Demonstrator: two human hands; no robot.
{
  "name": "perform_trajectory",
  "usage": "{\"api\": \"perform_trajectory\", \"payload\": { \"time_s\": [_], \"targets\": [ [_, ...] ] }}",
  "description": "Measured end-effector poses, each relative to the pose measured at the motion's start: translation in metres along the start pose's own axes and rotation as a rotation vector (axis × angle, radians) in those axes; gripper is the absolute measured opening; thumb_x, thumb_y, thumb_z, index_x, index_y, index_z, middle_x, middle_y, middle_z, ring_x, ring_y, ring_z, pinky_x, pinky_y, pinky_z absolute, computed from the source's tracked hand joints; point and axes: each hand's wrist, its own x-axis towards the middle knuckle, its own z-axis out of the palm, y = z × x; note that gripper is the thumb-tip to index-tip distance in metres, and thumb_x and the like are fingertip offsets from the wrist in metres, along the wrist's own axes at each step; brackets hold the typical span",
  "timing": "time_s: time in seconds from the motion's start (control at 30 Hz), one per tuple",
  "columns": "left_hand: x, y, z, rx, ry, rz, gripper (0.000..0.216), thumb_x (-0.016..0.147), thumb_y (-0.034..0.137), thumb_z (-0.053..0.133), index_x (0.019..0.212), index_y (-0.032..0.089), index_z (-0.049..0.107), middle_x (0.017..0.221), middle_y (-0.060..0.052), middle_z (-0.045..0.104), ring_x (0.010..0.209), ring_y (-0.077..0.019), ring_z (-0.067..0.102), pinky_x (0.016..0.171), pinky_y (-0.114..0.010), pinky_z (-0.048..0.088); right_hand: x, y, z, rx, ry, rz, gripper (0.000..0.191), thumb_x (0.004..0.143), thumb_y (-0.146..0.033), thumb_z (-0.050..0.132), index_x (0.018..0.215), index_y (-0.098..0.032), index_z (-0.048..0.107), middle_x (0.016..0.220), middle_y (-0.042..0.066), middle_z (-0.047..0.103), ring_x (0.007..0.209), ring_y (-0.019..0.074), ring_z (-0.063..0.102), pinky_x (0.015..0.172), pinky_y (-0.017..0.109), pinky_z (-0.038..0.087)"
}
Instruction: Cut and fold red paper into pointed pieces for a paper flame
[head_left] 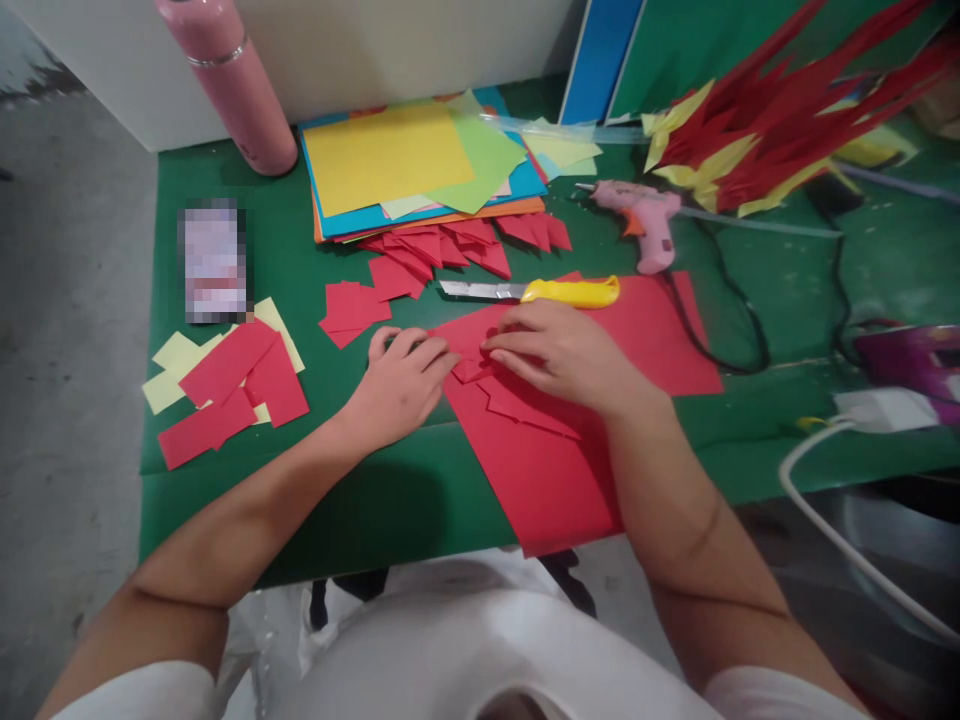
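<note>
Working at frame centre, left hand (405,388) and right hand (566,355) touch red paper (472,370) — clamped or not, I cannot tell — below the cutter (536,292).

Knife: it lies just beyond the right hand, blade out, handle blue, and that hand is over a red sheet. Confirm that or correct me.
Wrong on the colour: the head view shows the knife has a yellow handle, not blue. The rest stands: it lies just beyond the right hand, blade out, and that hand is over a red sheet.
</note>
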Motion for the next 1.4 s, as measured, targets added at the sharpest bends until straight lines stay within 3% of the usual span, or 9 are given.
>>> {"api": "perform_trajectory", "payload": {
  "time_s": [0.27,0.5,0.63,0.77,0.97,1.13,1.4],
  "targets": [
    [0.000,0.006,0.001,0.045,-0.008,-0.043,0.034,0.095,0.015,0.046,0.123,0.019,0.065,0.114,-0.010,0.067,0.110,-0.0288,0.050,0.097,-0.048,0.030,0.002,-0.012,0.006,-0.120,0.017,0.006,0.033,0.100,-0.024,0.046,0.087,-0.014,0.074,0.084,0.010,0.069,0.076,0.0222,0.056,0.072,0.036,0.045],
    [0.000,0.007,0.003,0.093,0.042,-0.022,0.029,0.097,0.017,0.046,0.118,0.013,0.066,0.104,-0.012,0.068,0.104,-0.0285,0.052,0.090,-0.045,0.033,0.002,-0.016,0.008,-0.058,0.036,-0.040,0.033,0.097,-0.046,0.054,0.099,-0.018,0.072,0.088,0.010,0.067,0.079,0.0233,0.056,0.073,0.038,0.044],
    [0.000,0.003,0.004,0.059,0.102,0.006,0.026,0.099,0.022,0.047,0.110,0.014,0.069,0.091,-0.009,0.069,0.093,-0.0251,0.053,0.085,-0.042,0.033,0.003,-0.017,0.012,0.057,-0.022,-0.079,0.021,0.094,-0.034,0.061,0.101,-0.016,0.068,0.093,0.011,0.068,0.083,0.0236,0.057,0.074,0.037,0.047],
    [0.000,0.000,0.003,0.062,0.167,0.017,0.024,0.101,0.028,0.048,0.099,0.017,0.069,0.085,-0.005,0.069,0.088,-0.0215,0.053,0.086,-0.041,0.033,0.004,-0.015,0.016,0.131,0.044,-0.046,0.009,0.092,-0.024,0.065,0.094,-0.016,0.068,0.098,0.010,0.069,0.089,0.0230,0.062,0.075,0.034,0.051],
    [0.000,-0.003,0.005,0.047,0.176,-0.005,0.024,0.101,0.031,0.051,0.086,0.020,0.066,0.084,-0.002,0.068,0.088,-0.0199,0.051,0.087,-0.041,0.030,0.002,-0.012,0.020,0.150,0.101,-0.114,0.018,0.098,-0.025,0.056,0.091,-0.020,0.071,0.093,0.006,0.074,0.089,0.0210,0.065,0.078,0.034,0.052],
    [0.000,-0.005,0.003,-0.066,0.122,-0.072,0.024,0.099,0.034,0.054,0.087,0.022,0.070,0.088,-0.003,0.068,0.092,-0.0211,0.050,0.086,-0.042,0.029,0.002,-0.011,0.021,0.225,0.054,-0.035,0.023,0.098,-0.028,0.055,0.087,-0.022,0.074,0.091,0.006,0.074,0.087,0.0208,0.065,0.076,0.034,0.051],
    [0.002,-0.005,-0.003,-0.181,0.034,-0.279,0.024,0.099,0.032,0.052,0.093,0.026,0.075,0.104,-0.007,0.064,0.103,-0.0260,0.049,0.084,-0.043,0.032,0.010,-0.018,0.020,0.379,0.030,0.171,0.016,0.093,-0.024,0.056,0.086,-0.021,0.069,0.084,0.005,0.072,0.080,0.0202,0.063,0.073,0.034,0.047]
  ]
}}
